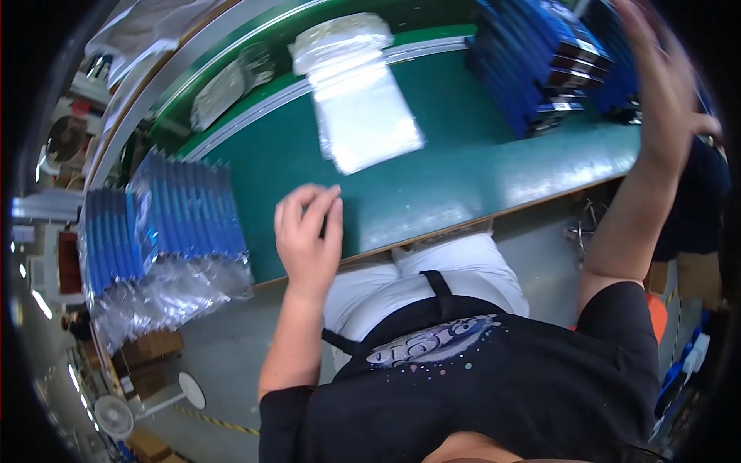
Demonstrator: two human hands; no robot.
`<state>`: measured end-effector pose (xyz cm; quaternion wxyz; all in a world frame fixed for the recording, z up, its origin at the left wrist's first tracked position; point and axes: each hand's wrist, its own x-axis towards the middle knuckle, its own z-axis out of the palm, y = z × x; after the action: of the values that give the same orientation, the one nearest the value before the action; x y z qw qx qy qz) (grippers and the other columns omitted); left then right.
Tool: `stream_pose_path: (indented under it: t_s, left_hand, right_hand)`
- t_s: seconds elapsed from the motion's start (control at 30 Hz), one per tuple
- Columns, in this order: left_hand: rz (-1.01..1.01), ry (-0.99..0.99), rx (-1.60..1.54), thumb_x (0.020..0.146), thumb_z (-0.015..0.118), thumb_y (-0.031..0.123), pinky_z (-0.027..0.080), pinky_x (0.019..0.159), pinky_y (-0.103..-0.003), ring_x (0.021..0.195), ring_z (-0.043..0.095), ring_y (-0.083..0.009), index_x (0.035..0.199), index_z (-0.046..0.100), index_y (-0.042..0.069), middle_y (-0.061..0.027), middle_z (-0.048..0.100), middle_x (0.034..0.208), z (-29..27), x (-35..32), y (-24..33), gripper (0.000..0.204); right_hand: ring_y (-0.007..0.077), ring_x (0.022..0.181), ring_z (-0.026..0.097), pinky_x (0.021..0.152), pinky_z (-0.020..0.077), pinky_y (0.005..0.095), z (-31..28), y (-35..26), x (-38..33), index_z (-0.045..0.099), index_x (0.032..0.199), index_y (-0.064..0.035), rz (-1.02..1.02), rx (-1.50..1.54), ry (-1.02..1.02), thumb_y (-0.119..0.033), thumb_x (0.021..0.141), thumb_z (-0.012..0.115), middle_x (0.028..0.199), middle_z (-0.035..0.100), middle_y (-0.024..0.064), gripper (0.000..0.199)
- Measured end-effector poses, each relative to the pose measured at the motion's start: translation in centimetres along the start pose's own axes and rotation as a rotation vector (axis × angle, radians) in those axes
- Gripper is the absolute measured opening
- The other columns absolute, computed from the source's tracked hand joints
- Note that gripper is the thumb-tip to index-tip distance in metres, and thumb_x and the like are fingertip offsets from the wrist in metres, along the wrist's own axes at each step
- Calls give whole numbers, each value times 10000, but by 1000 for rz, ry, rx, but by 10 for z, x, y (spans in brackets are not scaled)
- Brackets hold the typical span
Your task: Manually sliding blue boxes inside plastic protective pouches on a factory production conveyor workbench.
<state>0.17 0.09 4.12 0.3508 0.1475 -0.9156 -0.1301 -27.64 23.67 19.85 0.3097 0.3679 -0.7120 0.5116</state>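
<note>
Above the front edge of the green worktop hovers my left hand [309,235], its fingers loosely bent and apart, with nothing in them. My right hand [656,58] reaches up at the far right, beside tall stacks of blue flat boxes [513,65]. Motion blur and the picture's rim hide its fingertips, so I cannot tell whether it grips anything. Between the two hands, farther back, lies a pile of clear plastic bags [367,116]. To the left of my left hand stand rows of blue packages in clear plastic wrap [189,208], their loose bag ends hanging toward me.
The green worktop [455,166] has a wooden front edge close to my lap. A raised ledge [270,99] at the back holds another clear plastic bundle [220,92]. Another person [698,193] is at the far right. A white fan [116,417] and cartons stand at lower left.
</note>
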Motion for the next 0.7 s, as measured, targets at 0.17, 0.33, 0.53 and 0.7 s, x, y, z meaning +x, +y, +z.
stream_pose_path:
  t_s: [0.17, 0.33, 0.53, 0.7]
  left_hand:
    - [158, -234, 103, 814, 638, 55, 369, 980, -409, 1139, 540, -283, 1146, 659, 139, -71, 617, 1180, 25, 43, -25, 343]
    - [176, -401, 131, 801, 616, 22, 398, 930, -411, 1066, 572, -257, 1103, 666, 115, -61, 625, 1132, 30, 60, -33, 320]
    - [322, -272, 84, 778, 613, -2, 417, 895, -405, 935, 583, -260, 1051, 680, 98, -64, 632, 970, 25, 69, -27, 298]
    - [297, -330, 53, 763, 618, -10, 450, 825, -371, 871, 577, -261, 1014, 684, 68, -83, 605, 896, 27, 72, -38, 271]
  right_hand:
    - [350, 1149, 555, 984, 416, 368, 22, 31, 34, 502, 1238, 96, 156, -207, -544, -499, 727, 732, 1205, 566, 298, 817]
    - [322, 1086, 603, 939, 454, 358, 23, 44, 39, 495, 1271, 78, 364, -438, -575, -574, 716, 721, 1148, 614, 269, 885]
    - [330, 1078, 607, 931, 463, 355, 34, 13, 46, 521, 1251, 56, 385, -456, -551, -460, 675, 760, 1147, 618, 264, 810]
    - [352, 1050, 588, 948, 449, 379, 49, 11, 25, 534, 1231, 54, 54, -382, -213, -378, 651, 793, 1078, 612, 247, 768]
